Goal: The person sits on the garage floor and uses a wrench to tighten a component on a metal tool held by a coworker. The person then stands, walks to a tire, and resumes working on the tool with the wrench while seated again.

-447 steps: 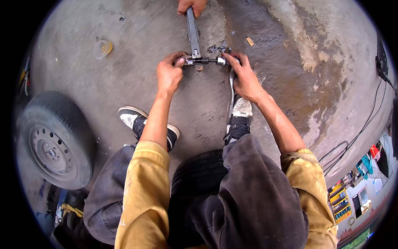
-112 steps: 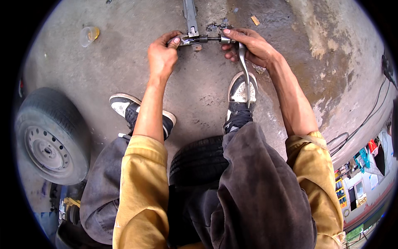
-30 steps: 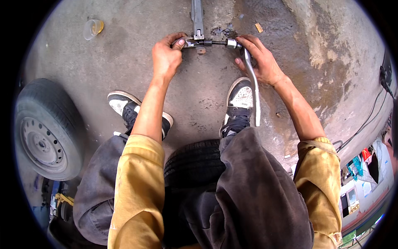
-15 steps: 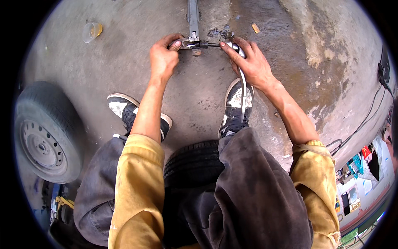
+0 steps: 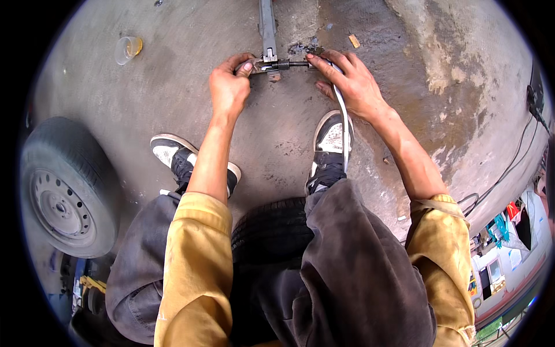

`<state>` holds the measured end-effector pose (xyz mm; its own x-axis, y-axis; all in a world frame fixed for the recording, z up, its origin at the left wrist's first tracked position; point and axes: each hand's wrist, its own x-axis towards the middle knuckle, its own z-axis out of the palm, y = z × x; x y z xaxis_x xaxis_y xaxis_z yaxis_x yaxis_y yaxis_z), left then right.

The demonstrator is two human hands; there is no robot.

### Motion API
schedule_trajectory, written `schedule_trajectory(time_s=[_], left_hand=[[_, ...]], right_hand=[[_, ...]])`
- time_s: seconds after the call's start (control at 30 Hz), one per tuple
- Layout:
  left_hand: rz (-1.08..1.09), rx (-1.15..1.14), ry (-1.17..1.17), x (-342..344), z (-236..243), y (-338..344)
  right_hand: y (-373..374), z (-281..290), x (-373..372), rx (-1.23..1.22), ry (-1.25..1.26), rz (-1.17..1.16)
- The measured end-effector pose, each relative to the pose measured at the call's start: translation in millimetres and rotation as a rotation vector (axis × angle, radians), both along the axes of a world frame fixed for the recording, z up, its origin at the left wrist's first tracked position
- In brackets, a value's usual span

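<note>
My left hand [image 5: 231, 85] pinches a flat metal piece [image 5: 258, 65] at the end of a long grey metal bar [image 5: 267, 29] that runs away from me along the ground. A dark socket [image 5: 282, 65] with a thin extension [image 5: 299, 63] sits crosswise against the bar's near end. On the right, my right hand [image 5: 354, 84] is closed round the head of a ratchet wrench, largely hidden by the fingers. The wrench's silver handle [image 5: 345, 124] reaches back toward me over my right shoe.
A wheel with a tyre [image 5: 69, 188] is at the left, and another tyre [image 5: 272, 222] is beneath me. A clear plastic cup [image 5: 128, 50] with yellowish contents lies at far left. Dark cables [image 5: 506, 173] run along the right. The concrete floor [image 5: 439, 81] is stained.
The wrench handle's near end has swung slightly right. My right hand has shifted its grip, fingers now covering more of the wrench head. My left hand stays almost in place.
</note>
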<state>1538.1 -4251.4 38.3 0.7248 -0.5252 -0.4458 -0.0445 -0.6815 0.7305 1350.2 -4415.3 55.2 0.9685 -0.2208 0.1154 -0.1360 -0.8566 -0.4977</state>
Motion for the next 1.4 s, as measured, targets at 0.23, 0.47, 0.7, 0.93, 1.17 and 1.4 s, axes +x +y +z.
schedule_trajectory(time_s=[0.23,0.47,0.7,0.93,1.17,1.4], left_hand=[[-0.038,0.028,0.005,-0.4,2.6,-4.0],[0.055,-0.022,0.0,-7.9,1.3,4.8],[-0.019,-0.006,-0.009,-0.8,1.7,-6.6],[0.033,0.008,0.002,-4.8,8.7,-4.1],[-0.036,-0.028,-0.037,-0.8,-1.2,0.6],[0.061,-0.029,0.035,-6.0,-6.0,5.2]], right_hand=[[-17.8,6.1,16.2,0.902,0.442,-0.474],[-2.6,-7.1,3.8,0.233,0.035,-0.117],[-15.2,-12.9,8.1,0.818,0.316,-0.403],[-0.6,-11.1,3.4,0.289,0.031,-0.16],[-14.6,-19.1,15.0,0.755,0.298,-0.469],[-6.1,-5.9,0.4,0.206,0.091,0.0]])
